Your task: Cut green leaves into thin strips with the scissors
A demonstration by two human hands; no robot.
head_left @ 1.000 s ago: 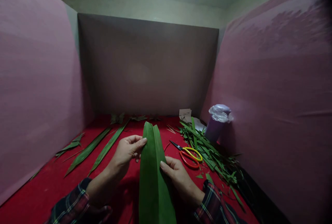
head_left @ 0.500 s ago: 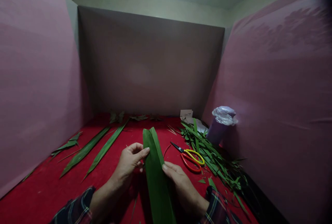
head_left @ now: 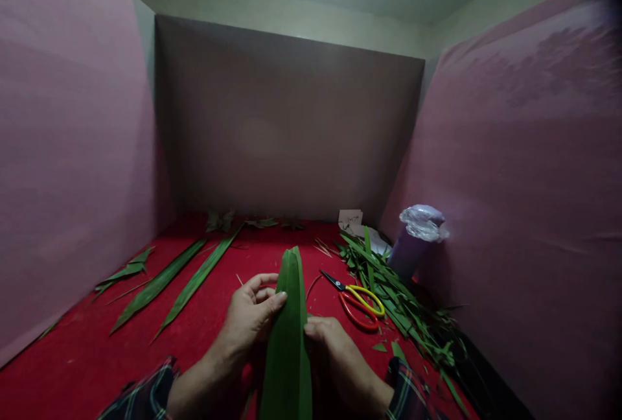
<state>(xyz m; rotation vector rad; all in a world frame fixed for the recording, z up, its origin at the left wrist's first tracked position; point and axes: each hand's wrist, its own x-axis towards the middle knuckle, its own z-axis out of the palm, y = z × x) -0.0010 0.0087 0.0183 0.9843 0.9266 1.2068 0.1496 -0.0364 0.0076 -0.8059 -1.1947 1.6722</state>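
Note:
A long green leaf [head_left: 289, 342], folded lengthwise, stands between my hands with its narrow end pointing away from me. My left hand [head_left: 255, 313] pinches its left edge, thumb on the near face and fingers behind. On the opposite edge, my right hand [head_left: 335, 349] grips the leaf between thumb and bent fingers, a little lower down. Its lower end runs out of the picture. Right of my hands lie scissors [head_left: 357, 300] with one yellow and one red handle, blades slightly apart, touched by neither hand.
Two long leaves [head_left: 194, 290] lie at the left on the red cloth [head_left: 87, 361], near a smaller leaf piece [head_left: 126, 269]. A heap of cut leaf strips [head_left: 398, 297] spreads at the right, beside a purple container [head_left: 411, 251] topped with clear plastic. Papers [head_left: 350, 218] sit behind it.
The leaf has turned and its two halves have come closer together, making it look narrower. Both hands have shifted slightly lower and keep hold of its edges. The scissors stay put.

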